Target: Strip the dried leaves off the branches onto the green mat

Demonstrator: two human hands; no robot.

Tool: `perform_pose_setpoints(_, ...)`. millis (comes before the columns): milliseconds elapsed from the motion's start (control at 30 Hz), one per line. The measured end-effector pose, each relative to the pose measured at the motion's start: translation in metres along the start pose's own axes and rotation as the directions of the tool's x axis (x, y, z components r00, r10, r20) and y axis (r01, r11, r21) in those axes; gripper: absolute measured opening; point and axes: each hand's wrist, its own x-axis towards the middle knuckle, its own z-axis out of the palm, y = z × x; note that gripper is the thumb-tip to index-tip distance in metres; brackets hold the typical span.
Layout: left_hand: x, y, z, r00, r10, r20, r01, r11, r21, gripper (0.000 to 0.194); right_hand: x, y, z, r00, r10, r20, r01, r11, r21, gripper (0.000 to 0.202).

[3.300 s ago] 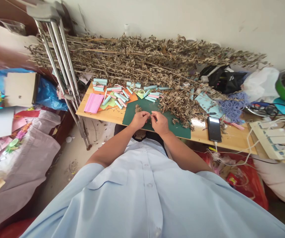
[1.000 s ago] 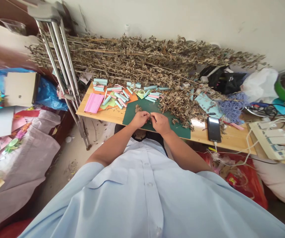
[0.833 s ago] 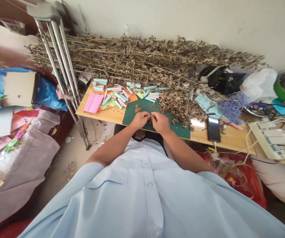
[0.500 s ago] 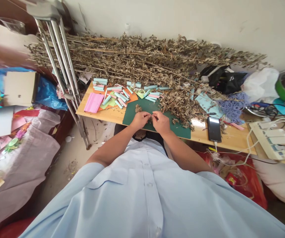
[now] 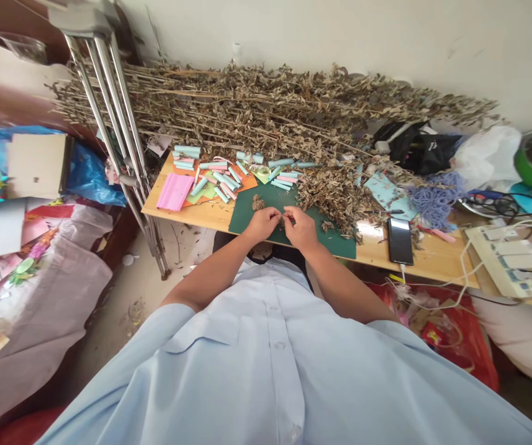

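Observation:
My left hand point(image 5: 262, 225) and my right hand point(image 5: 301, 227) are close together over the front of the dark green mat point(image 5: 247, 201). Both have their fingers pinched, and whatever sits between the fingertips is too small to make out. Just beyond my left hand lies a small clump of dried leaf point(image 5: 258, 203). A loose heap of dried leaves point(image 5: 330, 194) spreads over the mat's right part, past my right hand. Blue and pink paper rolls point(image 5: 226, 180) lie behind the mat on the left, near a pink paper stack point(image 5: 174, 191).
Long dried stalks point(image 5: 247, 102) lie along the wall. Metal crutches point(image 5: 117, 117) stand at the left. On the right are a phone point(image 5: 400, 241) with a cable, a power strip point(image 5: 502, 262), purple string point(image 5: 439, 201) and a black bag point(image 5: 432, 148).
My fingertips have shifted very slightly against each other. The leaves, paper rolls and other things stay where they were.

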Motion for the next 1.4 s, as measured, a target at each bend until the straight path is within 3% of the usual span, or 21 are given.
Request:
perform_pose_setpoints(133,0.001,-0.002,0.001,1.000,0.017,0.001,-0.017,1.000,0.003,0.018,0.002,-0.001,0.004,0.999,0.034,0.004,-0.034,0.999,0.008,0.027)
perform_pose_setpoints(300,0.002,-0.007,0.001,1.000,-0.013,0.012,0.014,0.997,-0.078,0.017,0.004,0.004,0.014,0.957,0.289,-0.035,-0.277,0.940,0.201,0.026)
perform_pose_setpoints(367,0.001,-0.007,0.000,0.999,-0.039,0.028,0.042,0.990,-0.133,0.019,0.003,0.007,0.015,0.943,0.330,-0.040,-0.309,0.915,0.258,0.026)
perform_pose_setpoints(633,0.001,0.000,-0.001,0.994,-0.112,0.018,0.113,0.966,-0.233,0.021,-0.002,-0.004,0.005,0.994,0.106,-0.028,-0.103,0.989,0.107,0.024)
perform_pose_setpoints(867,0.003,-0.005,-0.001,0.997,-0.077,0.025,0.081,0.970,-0.230,0.022,0.000,-0.005,0.000,0.997,-0.071,0.005,0.071,0.997,-0.040,0.023)
perform_pose_setpoints(1033,0.002,-0.004,0.000,0.998,-0.056,0.025,0.059,0.979,-0.193,0.018,0.003,-0.004,0.001,0.999,-0.044,0.025,0.045,0.997,-0.064,0.023)
perform_pose_setpoints(1267,0.001,0.002,-0.002,0.995,-0.086,0.043,0.093,0.973,-0.211,0.019,0.002,0.001,0.012,0.977,0.198,-0.079,-0.187,0.974,0.131,0.025)
perform_pose_setpoints(1400,0.002,0.002,-0.002,0.993,-0.112,0.045,0.118,0.973,-0.198,0.020,0.001,0.000,0.010,0.987,0.150,-0.058,-0.143,0.984,0.102,0.024)
